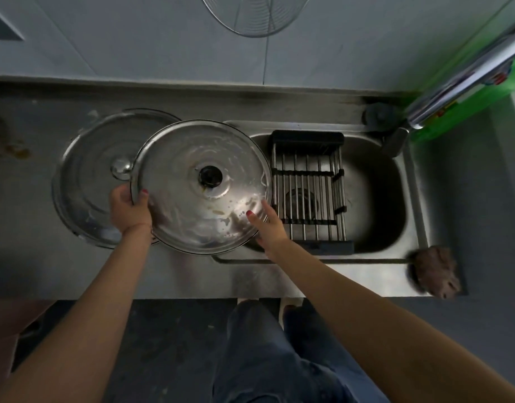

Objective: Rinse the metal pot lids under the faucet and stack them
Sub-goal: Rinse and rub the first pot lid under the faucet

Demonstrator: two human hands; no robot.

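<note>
**Desk:** What does the frame show?

**Photographer:** A person stands at a steel counter (23,228), holding a large metal lid (201,186) by its rim with both hands. The left hand (129,209) grips the left edge, thumb over the top. The right hand (266,225) grips the near right edge, thumb on top and fingers underneath.

**Desk:** Where is the lid?

**Photographer:** Raised over the left edge of the sink (375,199), partly above the counter. Its dark knob (210,176) faces up, and soapy streaks and brown spots mark the surface. A second lid (87,175) lies flat on the counter to the left, partly under the held one. A wire rack (307,184) sits across the basin. The faucet (465,80) reaches in from the far right, and no water is visible.

**Desk:** How will it handle?

**Photographer:** Stiff, thin metal, probably light for its width, but wet and soapy, so likely slippery. A two-handed hold on opposite rim edges looks safest; the knob is the other obvious grip. It could clang against the rack if it slips.
</note>
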